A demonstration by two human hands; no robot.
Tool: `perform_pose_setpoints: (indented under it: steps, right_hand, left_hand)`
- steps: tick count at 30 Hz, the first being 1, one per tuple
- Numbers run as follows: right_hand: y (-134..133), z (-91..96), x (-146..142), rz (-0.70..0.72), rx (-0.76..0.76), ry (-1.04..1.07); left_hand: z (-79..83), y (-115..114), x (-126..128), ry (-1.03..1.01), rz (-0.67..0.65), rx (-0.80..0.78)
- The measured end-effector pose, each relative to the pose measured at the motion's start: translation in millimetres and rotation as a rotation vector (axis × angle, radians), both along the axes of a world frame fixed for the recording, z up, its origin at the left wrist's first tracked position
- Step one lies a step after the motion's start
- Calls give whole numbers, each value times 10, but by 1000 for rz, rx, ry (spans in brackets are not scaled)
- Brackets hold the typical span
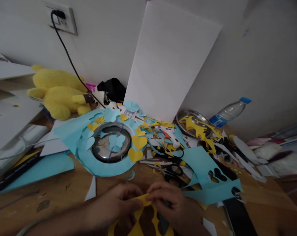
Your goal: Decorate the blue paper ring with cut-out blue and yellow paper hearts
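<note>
Yellow paper point(143, 200) with rounded cut-outs hangs between my two hands at the bottom middle. My left hand point(121, 201) pinches its upper left edge between thumb and fingers. From the other side my right hand point(171, 203) grips the same sheet, fingers bent over its top. Beyond them lies a light blue paper ring point(111, 170) decorated with blue butterflies and yellow hearts point(139, 142). Inside it is a shiny round metal piece point(101, 149) with a blue paper butterfly point(116, 143) on it. Black-handled scissors point(174, 170) rest just past my right hand.
A yellow plush toy point(62, 93) lies at the back left. White board point(170, 59) leans on the wall. A glue gun point(171, 136), metal dish point(195, 114), plastic bottle point(229, 113), cut blue paper point(200, 164) and dark phone-like slab point(239, 216) are to the right.
</note>
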State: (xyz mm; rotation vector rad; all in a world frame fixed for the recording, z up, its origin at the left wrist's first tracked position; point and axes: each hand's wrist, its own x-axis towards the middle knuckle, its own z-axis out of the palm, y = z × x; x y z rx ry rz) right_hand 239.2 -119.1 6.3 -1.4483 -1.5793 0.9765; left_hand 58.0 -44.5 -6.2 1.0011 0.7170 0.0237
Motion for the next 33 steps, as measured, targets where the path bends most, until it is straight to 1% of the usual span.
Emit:
perform_pose_setpoints:
  steps: [3,7,9,11,13,19,23,25,28,31,32,33]
  right_hand:
    - [-6,10,-13,-68,-75,66]
    - [-8,54,-26,-172,-341,180]
    - [-3,75,-42,-169,-447,145]
    - [8,88,-60,-167,-515,78]
    - [20,97,-71,-181,-560,56]
    - [32,139,-62,-201,-605,95]
    - [30,105,-68,-133,-565,45]
    - [25,60,-83,-85,-551,8]
    - [15,10,-108,-38,-574,-1]
    - [13,35,-109,-57,-583,36]
    - [15,59,-101,-75,-582,36]
    - [17,85,-92,-95,-582,29]
  left_hand:
    - [15,-1,23,92,-32,-3]
    - [62,4,32,112,-43,-16]
    - [65,7,32,112,-50,-8]
    - [54,7,32,122,-47,-4]
    - [37,4,31,127,-30,3]
    - [2,-9,21,131,-38,37]
    - [2,-21,6,140,-57,53]
    - [12,-29,-4,159,-109,119]
    - [28,-37,-11,214,-189,246]
    - [37,-35,-6,208,-154,338]
    - [40,-34,-4,196,-131,327]
    - [45,-35,-1,188,-112,280]
